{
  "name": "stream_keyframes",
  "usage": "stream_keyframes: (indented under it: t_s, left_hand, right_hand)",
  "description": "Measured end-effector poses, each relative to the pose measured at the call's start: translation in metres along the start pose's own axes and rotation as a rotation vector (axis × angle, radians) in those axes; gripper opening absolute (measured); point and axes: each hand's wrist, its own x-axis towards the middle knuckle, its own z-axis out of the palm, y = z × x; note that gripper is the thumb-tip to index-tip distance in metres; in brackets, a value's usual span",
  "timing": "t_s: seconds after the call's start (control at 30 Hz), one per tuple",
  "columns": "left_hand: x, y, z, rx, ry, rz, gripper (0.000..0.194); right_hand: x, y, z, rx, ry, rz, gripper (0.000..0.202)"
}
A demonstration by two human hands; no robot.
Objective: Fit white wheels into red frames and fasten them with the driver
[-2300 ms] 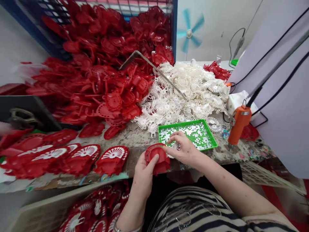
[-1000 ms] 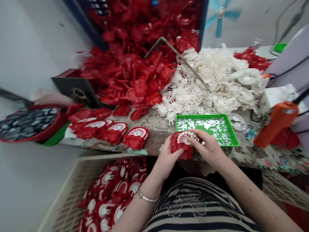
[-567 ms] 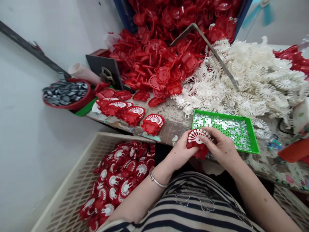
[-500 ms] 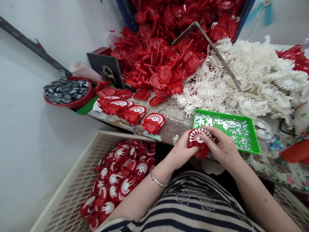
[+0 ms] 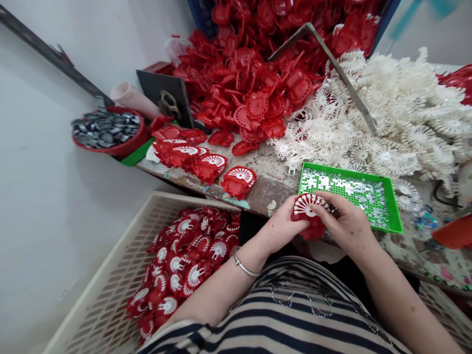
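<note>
A red plastic piece (image 5: pixel 311 226) with a white fan-shaped part (image 5: pixel 305 206) on its face is held between my two hands in front of the table edge. My left hand (image 5: pixel 282 223) grips its left side, thumb across the front. On the right side, my right hand (image 5: pixel 344 221) presses thumb and fingers on the white fan's edge. Just behind my hands lies a green tray (image 5: pixel 395 211) of small silvery pieces. Several red pieces with white fans, one of them (image 5: pixel 239 182) apart at the right end, lie along the table edge.
Loose red parts (image 5: pixel 258 105) are heaped at the back, beside a heap of white fan parts (image 5: pixel 383 123). A bent metal bar (image 5: pixel 342 78) rises over them. A red bowl (image 5: pixel 140 135) of dark pieces stands left. Below is a cream crate (image 5: pixel 106 260) of red-and-white pieces.
The whole view has shifted slightly, so things appear a little further right and higher. Both hands keep hold of the red piece, with little change in grip.
</note>
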Motion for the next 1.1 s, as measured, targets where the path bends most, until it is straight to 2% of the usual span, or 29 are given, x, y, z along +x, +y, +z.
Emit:
stream_keyframes:
  t_s: [0.13,0.23,0.3,0.37,0.47,0.57,0.67,0.8,0.97,1.1]
  left_hand:
    - [-0.001,0.0,0.004,-0.118,0.006,0.005,0.052]
    - [0.001,-0.003,0.006,-0.191,0.031,0.038,0.044]
    - [0.003,-0.006,0.006,-0.217,0.093,0.053,0.035]
    - [0.003,-0.01,0.005,-0.197,0.146,0.063,0.031]
    - [0.002,-0.012,0.002,-0.07,0.155,0.106,0.03]
    - [-0.001,-0.011,0.0,0.13,0.151,0.174,0.028]
    - [-0.002,-0.009,0.0,0.235,0.14,0.204,0.027]
    - [0.0,-0.009,0.002,0.242,0.095,0.205,0.031]
    - [-0.002,-0.01,0.005,0.112,0.06,0.115,0.035]
    - [-0.002,-0.006,0.005,0.075,0.052,0.103,0.035]
  right_hand:
    - [0.0,-0.003,0.001,-0.103,0.008,-0.093,0.026]
    - [-0.002,-0.006,0.002,-0.176,0.069,-0.159,0.031]
    - [-0.004,-0.006,0.003,-0.228,0.125,-0.17,0.035]
    - [-0.007,-0.003,0.005,-0.198,0.129,-0.102,0.044]
    - [-0.014,0.001,0.008,0.075,0.008,0.136,0.058]
    - [-0.018,0.0,0.009,0.461,-0.155,0.401,0.054]
    - [-0.017,-0.006,0.007,0.747,-0.218,0.552,0.049]
    - [-0.015,-0.01,0.001,0.817,-0.193,0.624,0.049]
    - [-0.021,-0.008,0.001,0.876,-0.163,0.732,0.043]
    - [-0.026,-0.009,0.001,0.765,-0.166,0.643,0.042]
